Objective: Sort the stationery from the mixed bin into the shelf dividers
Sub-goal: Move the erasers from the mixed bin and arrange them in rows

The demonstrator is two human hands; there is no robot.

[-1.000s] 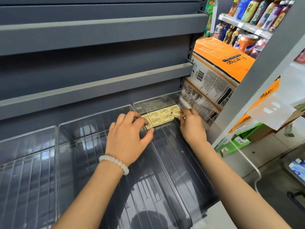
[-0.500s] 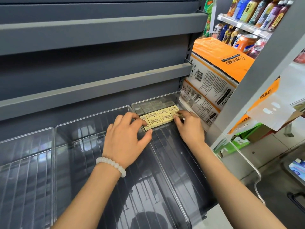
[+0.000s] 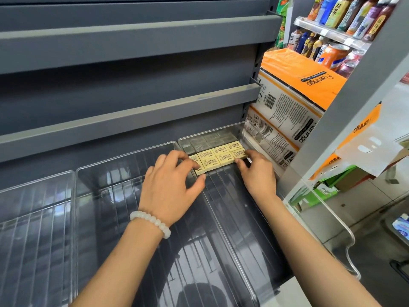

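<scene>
Several small yellow erasers [image 3: 218, 157] lie in two rows at the back of the rightmost clear divider compartment [image 3: 223, 231] on the grey shelf. My left hand [image 3: 170, 185], with a white bead bracelet on its wrist, reaches over the divider wall, and its bent fingertips press on the leftmost erasers. My right hand [image 3: 256, 173] is at the other end of the rows and pinches the front right eraser [image 3: 240, 154] between thumb and fingers. The middle compartment [image 3: 106, 173] and the left one [image 3: 37, 196] hold nothing.
Orange and white tissue packs [image 3: 294, 103] are stacked just right of the compartment. Grey shelf boards [image 3: 132, 100] overhang the back. Drink bottles and cans [image 3: 332, 52] fill a rack at the upper right. A clear curved end guard [image 3: 336, 220] stands at the shelf's right edge.
My right hand has brought its eraser down into line with the front row. My left hand has stayed on the left end of the rows.
</scene>
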